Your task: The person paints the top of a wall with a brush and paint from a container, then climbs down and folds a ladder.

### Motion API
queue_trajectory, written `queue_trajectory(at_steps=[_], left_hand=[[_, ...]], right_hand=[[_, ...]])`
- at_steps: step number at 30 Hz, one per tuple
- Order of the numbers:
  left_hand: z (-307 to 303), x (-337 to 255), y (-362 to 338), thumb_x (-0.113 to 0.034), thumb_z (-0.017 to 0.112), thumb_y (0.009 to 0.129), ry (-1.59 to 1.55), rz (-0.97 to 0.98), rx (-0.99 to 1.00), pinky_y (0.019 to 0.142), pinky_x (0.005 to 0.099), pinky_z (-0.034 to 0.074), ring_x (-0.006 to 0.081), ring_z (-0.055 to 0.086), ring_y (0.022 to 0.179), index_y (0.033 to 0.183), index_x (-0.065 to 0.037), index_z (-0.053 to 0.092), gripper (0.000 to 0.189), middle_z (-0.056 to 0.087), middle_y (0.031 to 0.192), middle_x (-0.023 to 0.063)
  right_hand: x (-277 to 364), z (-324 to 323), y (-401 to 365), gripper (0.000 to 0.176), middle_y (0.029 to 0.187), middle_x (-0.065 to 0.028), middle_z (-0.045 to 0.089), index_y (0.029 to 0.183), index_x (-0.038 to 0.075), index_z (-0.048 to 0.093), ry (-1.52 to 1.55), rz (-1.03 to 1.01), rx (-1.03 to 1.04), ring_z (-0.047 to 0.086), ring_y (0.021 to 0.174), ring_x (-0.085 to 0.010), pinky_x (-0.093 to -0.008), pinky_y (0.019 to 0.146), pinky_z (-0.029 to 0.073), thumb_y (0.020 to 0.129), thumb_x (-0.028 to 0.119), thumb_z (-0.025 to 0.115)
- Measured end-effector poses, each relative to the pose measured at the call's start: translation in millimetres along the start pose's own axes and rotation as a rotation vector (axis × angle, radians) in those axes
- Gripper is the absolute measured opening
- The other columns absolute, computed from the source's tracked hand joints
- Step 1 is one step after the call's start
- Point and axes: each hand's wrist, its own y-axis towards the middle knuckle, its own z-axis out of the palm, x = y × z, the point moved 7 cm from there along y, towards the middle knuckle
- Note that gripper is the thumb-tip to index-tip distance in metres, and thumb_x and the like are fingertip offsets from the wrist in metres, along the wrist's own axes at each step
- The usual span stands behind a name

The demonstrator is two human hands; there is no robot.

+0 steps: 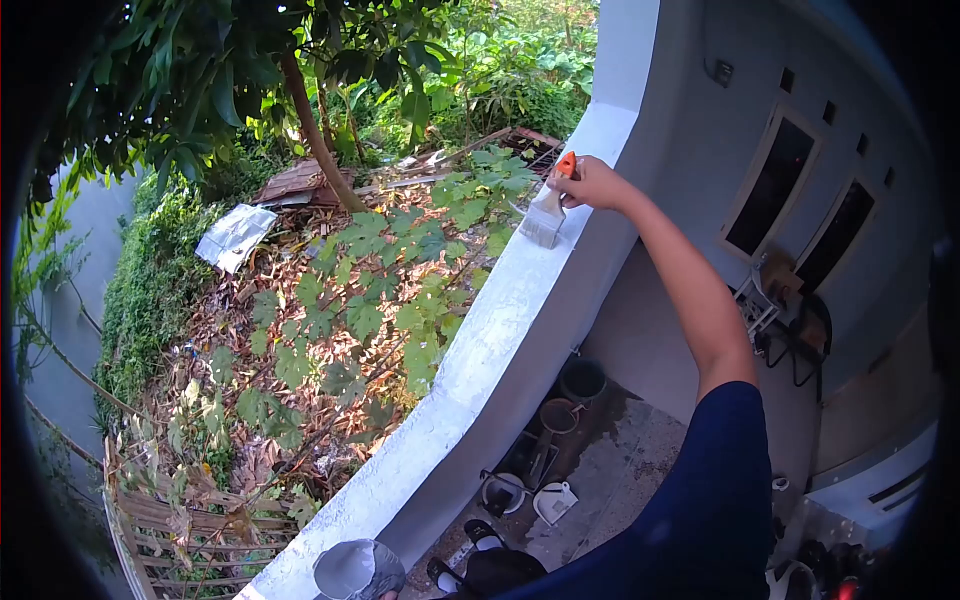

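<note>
There, paintbrush (545,218) in right hand (592,185).

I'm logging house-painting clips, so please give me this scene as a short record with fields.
setting: outdoors, looking down along a white wall top
right hand: right hand closed on the orange handle of a paintbrush
brush contact: bristles rest on the wall top
left hand: not in view
bottom edge: grey pail at the wall's near end
left of wall: leafy plants over dry leaves
right of wall: buckets on the paved yard below
</note>
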Motion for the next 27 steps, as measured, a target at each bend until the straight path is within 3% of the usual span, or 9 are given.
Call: queue_trajectory(at_steps=[3,5,6,8,13,18,22,26,27], left_hand=[[3.8,5.8,-9.6,-0.040,0.074,0.083,-0.018,0.141,-0.128,0.108,0.0480,0.040,0.0377,0.058,0.120,0.127,-0.002,0.064,0.058,0.065,0.127,0.0190],[8.4,19.3,-17.8,-0.040,0.073,0.083,-0.145,0.115,-0.218,0.109,0.0491,0.038,0.0381,0.056,0.121,0.127,-0.003,0.064,0.058,0.064,0.128,0.0192],[7.9,19.6,-20.8,-0.040,0.073,0.083,-0.146,0.107,-0.219,0.109,0.0491,0.038,0.0381,0.056,0.121,0.127,-0.003,0.064,0.058,0.064,0.128,0.0192],[11.3,25.6,-23.9,-0.035,0.075,0.083,0.010,0.019,-0.106,0.109,0.0490,0.038,0.0359,0.056,0.122,0.130,0.000,0.061,0.060,0.063,0.129,0.0194],[21.4,51.9,-34.8,-0.025,0.079,0.082,0.013,-0.039,-0.143,0.108,0.0476,0.040,0.0322,0.054,0.125,0.137,0.004,0.051,0.068,0.061,0.130,0.0205],[22.4,59.3,-35.4,-0.019,0.080,0.080,-0.072,-0.013,-0.257,0.106,0.0477,0.042,0.0331,0.053,0.126,0.139,0.004,0.049,0.070,0.059,0.132,0.0225],[20.5,56.0,-32.0,-0.021,0.080,0.080,-0.216,-0.055,-0.256,0.106,0.0486,0.043,0.0346,0.053,0.125,0.137,0.005,0.051,0.069,0.058,0.133,0.0239],[9.8,20.5,-20.2,-0.028,0.078,0.082,-0.017,0.065,-0.275,0.102,0.0483,0.045,0.0376,0.059,0.118,0.127,0.004,0.061,0.058,0.063,0.126,0.0239],[7.3,12.8,-16.8,-0.028,0.078,0.082,-0.020,0.070,-0.274,0.102,0.0483,0.045,0.0376,0.059,0.118,0.127,0.004,0.061,0.058,0.063,0.126,0.0239]], right_hand=[[14.0,-34.9,8.9,0.030,0.077,-0.0096,0.068,0.097,0.000,0.068,-0.328,-0.021,-0.068,0.063,0.070,-0.0125,-0.0327,0.063,0.051,0.091,0.029,0.072],[14.9,-61.1,27.7,0.031,0.077,-0.0147,0.068,0.092,0.000,0.066,-0.585,-0.218,-0.249,0.063,0.067,-0.0256,-0.0368,0.065,0.050,0.090,0.030,0.072],[20.1,-70.1,31.3,0.030,0.081,-0.0207,0.067,0.095,0.000,0.066,-0.667,-0.238,-0.286,0.064,0.075,-0.0359,-0.0422,0.070,0.050,0.091,0.030,0.069],[28.4,-79.8,34.2,0.025,0.083,-0.0201,0.067,0.096,0.002,0.066,-0.727,-0.265,-0.344,0.065,0.078,-0.0373,-0.0443,0.071,0.050,0.092,0.028,0.067],[31.0,-106.1,39.5,0.014,0.094,-0.0164,0.069,0.098,0.009,0.067,-0.840,-0.395,-0.585,0.066,0.088,-0.0386,-0.0495,0.076,0.052,0.096,0.020,0.059],[6.2,-92.1,28.6,0.020,0.097,-0.0172,0.070,0.100,0.008,0.068,-0.964,-0.233,-0.438,0.066,0.090,-0.0387,-0.0483,0.078,0.053,0.095,0.026,0.061],[17.7,-38.5,-19.1,0.028,0.088,-0.0200,0.069,0.095,0.005,0.070,-0.711,-0.254,-0.186,0.065,0.084,-0.0406,-0.0457,0.076,0.052,0.092,0.032,0.067],[28.3,-3.1,-55.8,0.027,0.077,-0.0153,0.067,0.092,0.001,0.069,-0.473,-0.195,-0.017,0.064,0.071,-0.0258,-0.0393,0.071,0.051,0.092,0.029,0.068],[16.0,-4.6,-50.4,0.027,0.076,-0.0142,0.066,0.092,0.001,0.068,-0.214,-0.100,0.028,0.063,0.070,-0.0229,-0.0382,0.070,0.051,0.092,0.028,0.068]])
